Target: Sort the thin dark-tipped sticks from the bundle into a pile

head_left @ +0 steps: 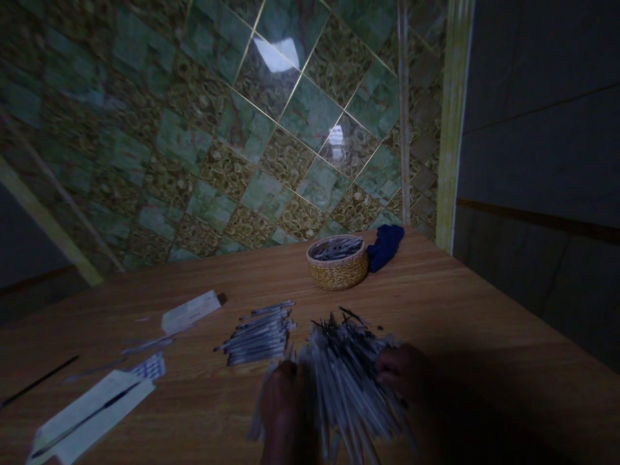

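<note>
A large loose pile of slim pens [343, 387], with clear barrels and dark tips, lies in front of me. At its left edge is my left hand [283, 400], fingers curled around a few pale pens that show on either side of it. My right hand [402, 371] is closed against the pile's right edge; dim light hides what its fingers pinch. A smaller, neater row of pens [259, 336] lies beyond my left hand, with tips pointing left.
Behind the pile stands a round woven basket [338, 274] full of pens, beside a dark blue cloth [386, 245]. On the left lie a white box [191, 312], a white sheet [87, 413] with a dark pen across it, and a thin black stick [41, 381]. A tiled wall [271, 161] borders the table's back.
</note>
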The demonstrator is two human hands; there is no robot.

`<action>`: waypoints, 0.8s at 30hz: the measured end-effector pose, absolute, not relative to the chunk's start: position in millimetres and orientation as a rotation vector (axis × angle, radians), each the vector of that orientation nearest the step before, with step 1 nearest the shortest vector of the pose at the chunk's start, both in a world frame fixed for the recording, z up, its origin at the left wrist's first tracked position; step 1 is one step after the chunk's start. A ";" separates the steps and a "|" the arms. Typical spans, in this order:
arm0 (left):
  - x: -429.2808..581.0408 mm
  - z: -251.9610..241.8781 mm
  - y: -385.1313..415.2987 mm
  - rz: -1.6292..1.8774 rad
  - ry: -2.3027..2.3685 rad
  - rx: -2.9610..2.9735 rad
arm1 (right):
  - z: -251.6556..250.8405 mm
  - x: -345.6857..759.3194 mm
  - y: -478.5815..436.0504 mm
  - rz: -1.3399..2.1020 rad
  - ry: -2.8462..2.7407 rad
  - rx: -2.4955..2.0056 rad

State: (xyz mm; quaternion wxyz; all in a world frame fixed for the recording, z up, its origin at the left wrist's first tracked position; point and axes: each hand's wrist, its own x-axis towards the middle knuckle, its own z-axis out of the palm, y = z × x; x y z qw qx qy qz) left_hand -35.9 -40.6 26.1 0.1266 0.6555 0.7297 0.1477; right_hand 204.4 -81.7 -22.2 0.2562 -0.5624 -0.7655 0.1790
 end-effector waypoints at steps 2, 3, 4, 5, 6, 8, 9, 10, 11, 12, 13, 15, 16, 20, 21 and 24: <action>-32.9 28.3 -41.3 0.425 2.128 1.908 | -23.6 203.0 -81.5 0.531 -2.078 -1.526; -30.9 29.7 -41.8 0.423 2.133 1.907 | -22.7 202.1 -82.2 0.554 -2.080 -1.524; -28.8 31.2 -42.4 0.425 2.133 1.910 | -21.0 201.6 -83.0 0.575 -2.076 -1.525; -26.6 32.9 -43.0 0.428 2.131 1.916 | -18.8 201.6 -83.8 0.597 -2.067 -1.527; -24.4 34.7 -43.5 0.430 2.125 1.923 | -16.6 202.1 -84.2 0.617 -2.050 -1.536; -20.5 38.7 -44.8 0.458 2.104 1.944 | -13.5 204.5 -84.1 0.661 -2.000 -1.559; -18.9 41.0 -45.8 0.491 2.088 1.957 | -12.8 205.8 -83.6 0.681 -1.973 -1.568; -17.5 43.6 -47.2 0.535 2.067 1.966 | -12.8 207.2 -83.0 0.696 -1.945 -1.575; -16.4 46.6 -49.2 0.588 2.047 1.971 | -13.0 208.4 -82.4 0.708 -1.918 -1.577; -15.4 50.1 -51.9 0.646 2.024 1.971 | -13.3 209.4 -81.8 0.715 -1.889 -1.576; -14.7 54.2 -55.5 0.704 2.000 1.964 | -13.2 210.5 -81.4 0.719 -1.863 -1.567; -13.8 63.8 -65.0 0.803 1.940 1.932 | -11.5 213.4 -81.4 0.722 -1.821 -1.529; -14.0 69.0 -70.4 0.851 1.908 1.908 | -9.8 215.7 -81.6 0.726 -1.806 -1.502; -23.4 85.7 -83.4 0.985 1.813 1.832 | -2.2 232.1 -81.4 0.772 -1.698 -1.461; -29.0 87.9 -81.9 0.985 1.817 1.830 | -1.4 237.7 -80.5 0.787 -1.654 -1.476; -52.4 91.3 -64.4 0.875 1.958 1.853 | -2.7 255.6 -76.0 0.820 -1.539 -1.518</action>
